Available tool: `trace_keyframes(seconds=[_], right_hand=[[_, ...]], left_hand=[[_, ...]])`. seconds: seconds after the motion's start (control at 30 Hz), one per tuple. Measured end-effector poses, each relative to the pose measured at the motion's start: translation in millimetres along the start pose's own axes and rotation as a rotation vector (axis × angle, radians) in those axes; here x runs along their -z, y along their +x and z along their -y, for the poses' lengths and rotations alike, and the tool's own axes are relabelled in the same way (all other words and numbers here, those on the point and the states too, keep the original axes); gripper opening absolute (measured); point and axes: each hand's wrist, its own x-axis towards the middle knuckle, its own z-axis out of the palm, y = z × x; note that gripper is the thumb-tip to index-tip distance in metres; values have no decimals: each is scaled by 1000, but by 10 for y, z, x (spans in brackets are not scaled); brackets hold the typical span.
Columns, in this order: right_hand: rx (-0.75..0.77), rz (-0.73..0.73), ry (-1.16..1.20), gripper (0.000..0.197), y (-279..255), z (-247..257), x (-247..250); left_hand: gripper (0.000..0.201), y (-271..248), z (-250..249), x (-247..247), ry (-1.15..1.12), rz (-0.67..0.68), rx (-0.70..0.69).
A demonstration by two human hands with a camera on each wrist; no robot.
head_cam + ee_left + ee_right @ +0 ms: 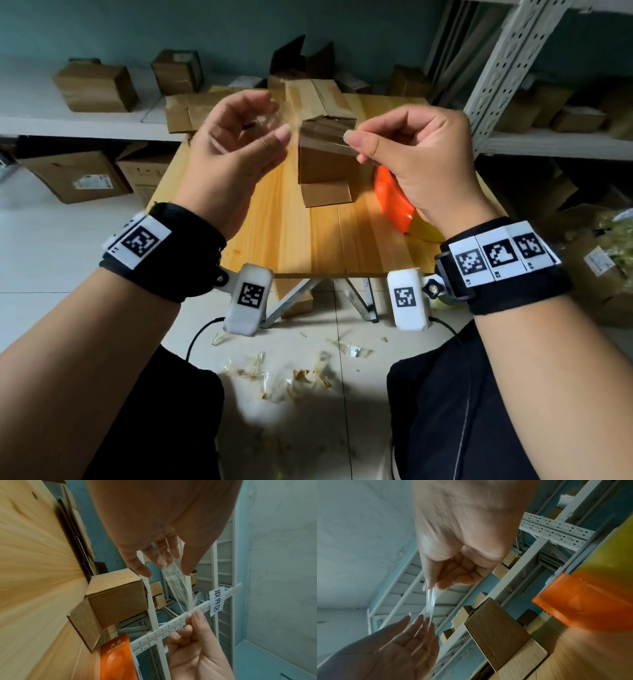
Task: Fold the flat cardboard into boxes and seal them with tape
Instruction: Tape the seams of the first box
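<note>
A short strip of clear tape (322, 137) stretches in the air between my two hands, above a small cardboard box (325, 164). My right hand (354, 140) pinches one end of the tape (430, 601) between thumb and forefinger. The tape's other end (178, 588) touches the fingertips of my left hand (272, 114), whose fingers are spread and relaxed, thumb apart. The box stands upright on the wooden table (308, 240), its near bottom flap (327, 193) lying flat toward me and its top flaps not fully down.
An orange tape dispenser (394, 202) lies on the table right of the box, below my right hand. Flat cardboard (191, 109) is piled at the table's far edge. Shelves with boxes (96, 89) surround the table. Tape scraps (284, 377) litter the floor.
</note>
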Motion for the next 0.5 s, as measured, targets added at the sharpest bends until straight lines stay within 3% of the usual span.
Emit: trace_keyframes(seconds=[0.17, 0.33, 0.5], right_hand=[[98, 20, -27, 15, 16, -29, -109], [130, 47, -15, 10, 67, -75, -213], [136, 45, 25, 10, 138, -112, -277]], left_hand=[[64, -2, 30, -92, -44, -33, 65], [37, 89, 106, -117, -23, -146, 62], [33, 183, 177, -113, 5, -164, 41]])
